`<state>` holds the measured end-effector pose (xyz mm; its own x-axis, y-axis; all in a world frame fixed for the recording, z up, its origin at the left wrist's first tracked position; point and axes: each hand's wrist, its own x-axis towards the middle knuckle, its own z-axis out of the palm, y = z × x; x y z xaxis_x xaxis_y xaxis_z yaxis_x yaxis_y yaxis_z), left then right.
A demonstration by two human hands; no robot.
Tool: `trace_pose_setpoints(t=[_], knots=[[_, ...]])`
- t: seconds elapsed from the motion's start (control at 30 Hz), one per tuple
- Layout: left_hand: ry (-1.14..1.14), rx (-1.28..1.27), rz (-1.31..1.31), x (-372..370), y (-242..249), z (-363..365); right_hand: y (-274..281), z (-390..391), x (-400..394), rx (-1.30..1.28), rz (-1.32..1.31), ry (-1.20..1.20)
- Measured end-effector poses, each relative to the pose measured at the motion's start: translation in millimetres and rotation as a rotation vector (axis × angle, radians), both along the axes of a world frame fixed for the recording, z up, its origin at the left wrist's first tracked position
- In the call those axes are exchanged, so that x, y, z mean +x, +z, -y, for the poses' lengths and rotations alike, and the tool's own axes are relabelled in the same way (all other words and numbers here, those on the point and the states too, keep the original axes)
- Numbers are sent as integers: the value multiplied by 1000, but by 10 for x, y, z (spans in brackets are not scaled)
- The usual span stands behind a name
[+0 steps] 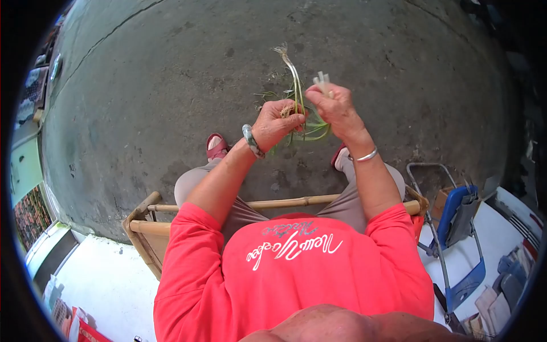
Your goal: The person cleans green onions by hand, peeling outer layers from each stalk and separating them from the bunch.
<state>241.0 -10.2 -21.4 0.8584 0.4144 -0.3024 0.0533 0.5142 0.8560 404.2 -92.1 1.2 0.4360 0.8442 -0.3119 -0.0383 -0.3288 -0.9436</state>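
Thin green-and-white stalks with a rooted tip [293, 71] rise from my left hand [279, 122], whose thumb and fingers are closed around them. Brownish roots show at those fingers. To its right, my right hand [337, 108] is closed round a small bunch of pale white stalk ends [323, 83], slightly blurred. Long green leaves [319, 132] hang below and between the two hands. A few loose green bits [265, 94] lie on the floor beyond my left hand.
Grey concrete floor [171, 74] spreads ahead. I sit on a bamboo seat [149, 228], feet in red sandals [217, 146]. A folded blue-and-metal chair [456, 214] stands at the right. A red bag [88, 330] is at the lower left.
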Motion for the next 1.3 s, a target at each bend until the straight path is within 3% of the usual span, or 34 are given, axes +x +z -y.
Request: trace_pose_setpoints(t=[0.03, 0.07, 0.2, 0.37, 0.6, 1.3], knots=[[-35, 38, 1, 4, -35, 33, 47, -2, -43, -85, -358, 63], [-69, 77, 1, 5, -56, 56, 40, -3, -80, -55, -451, 72], [-84, 96, -73, -5, -86, 11, -40, 40, -32, -26, -446, 77], [192, -71, -81, 33, -69, -5, 25, 37, -82, -83, -406, 202], [130, -295, 96, 8, -108, -82, 36, 60, -118, -33, -553, 253], [452, -217, 53, -79, -41, -358, 45, 115, -80, 74, -330, 322]])
